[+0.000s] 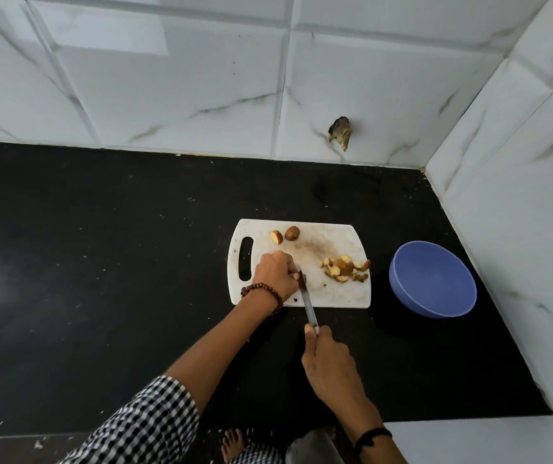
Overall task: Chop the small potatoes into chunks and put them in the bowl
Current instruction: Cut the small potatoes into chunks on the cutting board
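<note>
White plastic cutting board (328,289); black stone counter (101,246) stretches wide at 9 o'clock, round blue plastic bowl (432,283) apart at 3. Left hand (276,274) pinches a small brown potato piece (303,279); right hand (330,358) grips a steel knife (309,304).

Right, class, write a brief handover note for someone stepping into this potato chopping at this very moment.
Left hand holds a mostly hidden potato piece on the cutting board; right hand grips the knife, blade at that piece.
Done: chunk pile on the board's right side.
To do: finish this piece, cut the half potato and whole potato, move all chunks into the blue bowl, which looks empty.
</note>
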